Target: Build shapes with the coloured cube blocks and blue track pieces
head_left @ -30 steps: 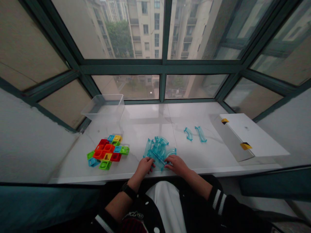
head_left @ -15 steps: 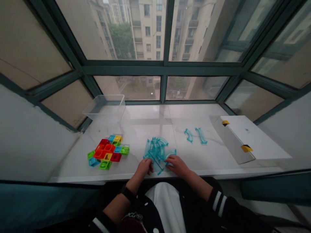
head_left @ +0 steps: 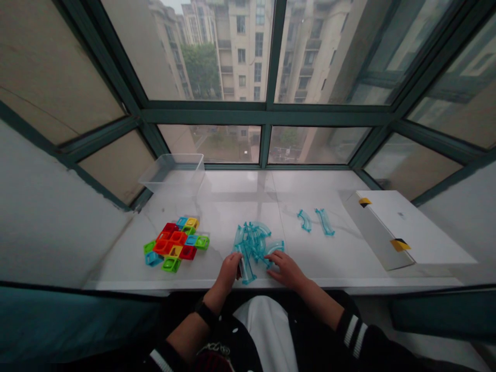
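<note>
Track pile disturbed; both hands repositioned.

Compared with the earlier frames, the straight piece [head_left: 244, 264] that lay flat across my pile [head_left: 256, 240] now stands tilted beside my left hand [head_left: 229, 273]. The pile has loosened and spread. My right hand [head_left: 287, 271] has drawn back toward me, off the curved pieces.

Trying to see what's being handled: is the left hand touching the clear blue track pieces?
Touching. The head view shows the left hand, its fingers against an upright clear blue track piece.
</note>
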Available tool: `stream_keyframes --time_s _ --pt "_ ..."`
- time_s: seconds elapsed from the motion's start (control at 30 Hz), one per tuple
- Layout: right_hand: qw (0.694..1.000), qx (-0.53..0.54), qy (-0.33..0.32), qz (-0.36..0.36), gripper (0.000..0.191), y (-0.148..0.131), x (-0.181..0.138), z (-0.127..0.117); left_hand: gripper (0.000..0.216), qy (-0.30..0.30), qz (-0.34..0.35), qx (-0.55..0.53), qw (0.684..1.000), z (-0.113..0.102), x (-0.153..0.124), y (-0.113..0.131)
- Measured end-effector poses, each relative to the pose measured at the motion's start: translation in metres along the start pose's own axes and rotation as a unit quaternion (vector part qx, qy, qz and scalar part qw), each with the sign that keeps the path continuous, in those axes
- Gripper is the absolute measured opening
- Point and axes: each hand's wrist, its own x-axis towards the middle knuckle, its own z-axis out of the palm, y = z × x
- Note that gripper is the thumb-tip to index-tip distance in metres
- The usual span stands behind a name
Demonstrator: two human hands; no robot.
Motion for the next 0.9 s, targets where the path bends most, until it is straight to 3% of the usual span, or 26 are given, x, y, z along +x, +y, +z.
stream_keyframes --time_s 0.2,0.37,0.57,0.7,0.9 --pt "1.0 -0.007 0.009 -0.012 0.044 -0.003 0.0 -0.002 0.037 0.012 -0.01 -0.054 0.998 -0.001 0.002 0.003" --pt "1.0 -0.02 0.003 -0.011 0.04 -0.007 0.002 -0.003 0.044 -0.121 -0.096 -0.223 0.963 -0.005 0.006 0.002" --pt "1.0 -0.011 -0.001 -0.017 0.034 -0.009 0.003 -0.005 0.047 -0.27 -0.154 -0.392 0.866 -0.017 0.002 -0.001" --pt "1.0 -0.007 -0.002 -0.017 0.034 -0.008 0.003 -0.004 0.047 -0.346 -0.188 -0.403 0.826 -0.019 -0.003 -0.007" --pt "1.0 -0.003 0.006 -0.019 0.034 -0.006 0.001 -0.002 0.054 -0.399 -0.188 -0.371 0.817 -0.017 -0.003 -0.014"
